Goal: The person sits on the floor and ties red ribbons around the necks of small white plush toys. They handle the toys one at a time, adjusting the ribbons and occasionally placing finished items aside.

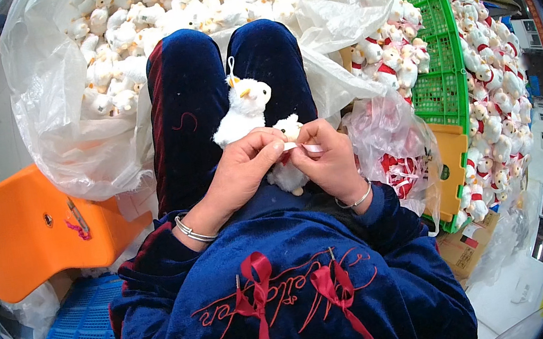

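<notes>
My left hand [240,165] and my right hand [327,164] meet above my lap, fingers closed in a pinch. Between them runs a short white ribbon [312,148], an end in each hand. It passes across the neck of a small white plush animal [288,177], which has something red at its neck and is partly covered by my fingers. A second white plush animal [242,116], with yellow horns and a white hanging loop, rests on my thighs just beyond my left hand. Each wrist wears a silver bangle.
Ahead lies a large clear plastic bag [46,91] full of white plush animals [189,5]. An orange chair [32,225] with a small cutter [79,218] stands at left. At right are a bag with red pieces [400,149], a green crate [432,37] and heaped plush toys [491,78].
</notes>
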The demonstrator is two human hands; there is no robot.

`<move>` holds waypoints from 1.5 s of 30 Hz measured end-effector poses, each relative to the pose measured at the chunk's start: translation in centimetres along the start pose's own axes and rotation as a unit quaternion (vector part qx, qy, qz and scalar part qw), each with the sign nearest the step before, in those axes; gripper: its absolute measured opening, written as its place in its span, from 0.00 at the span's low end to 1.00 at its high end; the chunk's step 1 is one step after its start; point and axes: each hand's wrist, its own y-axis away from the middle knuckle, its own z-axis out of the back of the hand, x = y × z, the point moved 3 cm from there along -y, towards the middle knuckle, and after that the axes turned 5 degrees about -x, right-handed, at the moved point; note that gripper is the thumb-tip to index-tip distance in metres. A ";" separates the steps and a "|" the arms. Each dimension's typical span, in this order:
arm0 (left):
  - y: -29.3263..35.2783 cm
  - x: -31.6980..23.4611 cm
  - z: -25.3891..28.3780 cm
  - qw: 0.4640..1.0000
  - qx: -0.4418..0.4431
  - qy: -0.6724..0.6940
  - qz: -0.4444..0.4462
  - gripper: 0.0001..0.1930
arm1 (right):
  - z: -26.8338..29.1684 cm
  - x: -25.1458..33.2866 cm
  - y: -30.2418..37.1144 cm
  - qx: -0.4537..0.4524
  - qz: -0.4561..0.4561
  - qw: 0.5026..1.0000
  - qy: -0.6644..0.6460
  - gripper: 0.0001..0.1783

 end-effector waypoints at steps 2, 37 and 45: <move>-0.4 0.2 0.0 0.997 0.002 -0.073 -0.032 0.09 | 0.2 0.0 0.0 -0.041 0.014 0.999 -0.020 0.08; -0.8 -0.6 0.1 0.995 0.024 0.004 0.099 0.33 | 1.8 -1.0 0.8 -0.062 0.005 0.998 0.033 0.05; -0.6 -1.3 0.4 0.998 0.007 -0.052 0.030 0.26 | 1.7 -0.6 0.7 -0.060 0.022 0.997 0.035 0.04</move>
